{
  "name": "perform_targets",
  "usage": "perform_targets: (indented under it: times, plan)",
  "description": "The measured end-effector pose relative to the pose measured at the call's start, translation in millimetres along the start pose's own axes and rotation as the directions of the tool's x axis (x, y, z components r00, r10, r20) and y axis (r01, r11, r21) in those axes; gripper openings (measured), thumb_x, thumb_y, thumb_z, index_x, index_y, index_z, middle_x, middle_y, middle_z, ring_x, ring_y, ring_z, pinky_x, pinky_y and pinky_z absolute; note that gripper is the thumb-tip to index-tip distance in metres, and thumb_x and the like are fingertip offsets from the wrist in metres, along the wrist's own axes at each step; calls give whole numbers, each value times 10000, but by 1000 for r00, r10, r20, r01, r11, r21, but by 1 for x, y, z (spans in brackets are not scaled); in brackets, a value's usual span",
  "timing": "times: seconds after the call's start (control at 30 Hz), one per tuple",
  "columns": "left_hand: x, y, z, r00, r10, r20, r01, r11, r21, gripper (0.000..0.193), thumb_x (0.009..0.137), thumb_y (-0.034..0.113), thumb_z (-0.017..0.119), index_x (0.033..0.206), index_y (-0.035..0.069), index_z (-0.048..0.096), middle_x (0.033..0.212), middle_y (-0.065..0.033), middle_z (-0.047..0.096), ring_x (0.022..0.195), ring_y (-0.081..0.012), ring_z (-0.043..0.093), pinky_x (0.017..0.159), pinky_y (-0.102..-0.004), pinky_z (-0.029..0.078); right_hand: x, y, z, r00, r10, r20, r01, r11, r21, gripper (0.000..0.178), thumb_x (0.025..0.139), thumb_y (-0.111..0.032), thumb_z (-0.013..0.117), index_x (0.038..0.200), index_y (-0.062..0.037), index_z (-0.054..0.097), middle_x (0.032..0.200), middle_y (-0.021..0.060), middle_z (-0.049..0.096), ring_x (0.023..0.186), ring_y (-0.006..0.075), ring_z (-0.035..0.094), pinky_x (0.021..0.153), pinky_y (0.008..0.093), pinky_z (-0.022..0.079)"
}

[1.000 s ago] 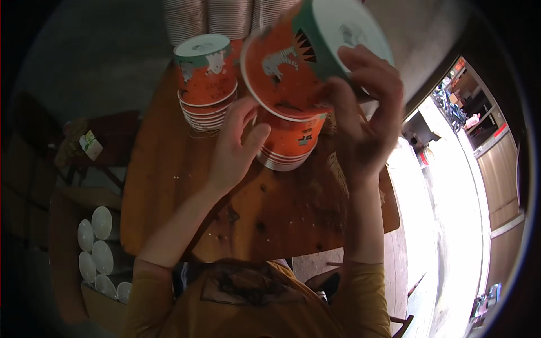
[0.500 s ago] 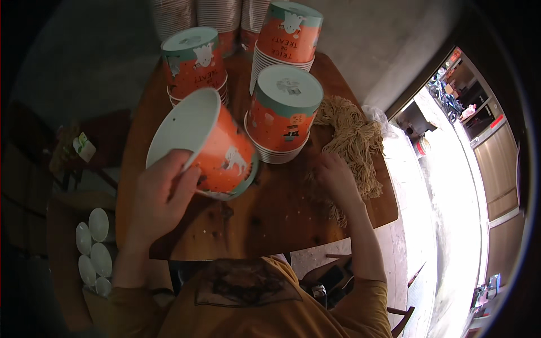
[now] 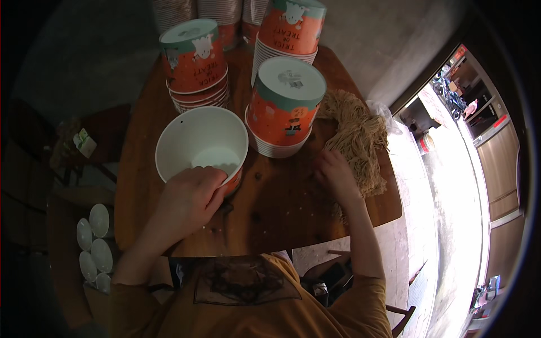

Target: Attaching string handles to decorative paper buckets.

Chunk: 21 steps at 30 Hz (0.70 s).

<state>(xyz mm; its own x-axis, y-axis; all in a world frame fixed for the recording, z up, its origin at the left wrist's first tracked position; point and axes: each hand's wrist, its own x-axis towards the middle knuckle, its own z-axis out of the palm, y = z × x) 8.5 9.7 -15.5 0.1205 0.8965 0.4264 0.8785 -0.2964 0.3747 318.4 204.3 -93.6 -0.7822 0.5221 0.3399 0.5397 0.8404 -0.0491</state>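
Observation:
An orange paper bucket with a white inside stands upright near the table's front, its mouth facing up and tipped slightly toward me. My left hand grips its near rim, fingers over the inside and thumb outside. A small dark hole shows near the far rim. My right hand rests at the near left edge of a bundle of tan cords, its fingers curled; whatever they pinch is hidden. Between the hands and farther off, an upside-down stack of matching buckets has a green band and pale base on top.
Other upside-down bucket stacks stand at the back left and back right of the wooden table. Wrapped stacks lean near the wall. Several white cups or buckets sit in a box at lower left. A bright doorway opens on the right.
My left hand has brought the bucket down and turned it from lying tilted sideways to mouth up, near the table's front. My right hand has barely moved beside the cords.

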Motion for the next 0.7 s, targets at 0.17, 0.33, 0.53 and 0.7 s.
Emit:
perform_targets:
  times: [0.17,0.33,0.53,0.7]
  plan:
    - [2,1,1,999,29,38,-29,1000,-4,172,855,107,692,968,31,588,860,-128,638,776,-338,627,673,-429,502,0,1,1,1000,10,14,-10,1000,-17,252,718,-69,675,968,-52,650,1023,111,564,1013,322,532,907,409,473]
    - [4,2,2,998,51,27,-53,998,43,152,869,131,678,909,32,569,814,-107,620,740,-311,622,652,-422,501,2,2,7,998,3,-69,-1,1000,23,205,704,-32,664,900,-67,617,979,100,560,958,323,534,824,402,481]
    - [5,2,4,998,54,31,-55,998,39,157,870,140,679,926,32,579,829,-105,623,767,-311,625,666,-421,505,5,-13,5,989,84,-125,-53,972,227,275,648,-130,747,883,-78,613,1019,101,572,992,349,524,855,446,444]
    - [5,4,2,998,27,63,-29,999,41,161,868,143,681,940,33,587,845,-107,628,786,-315,628,684,-425,507,22,-45,-13,970,71,-230,44,886,462,191,708,-160,692,855,-74,605,944,99,580,963,337,521,845,429,425]
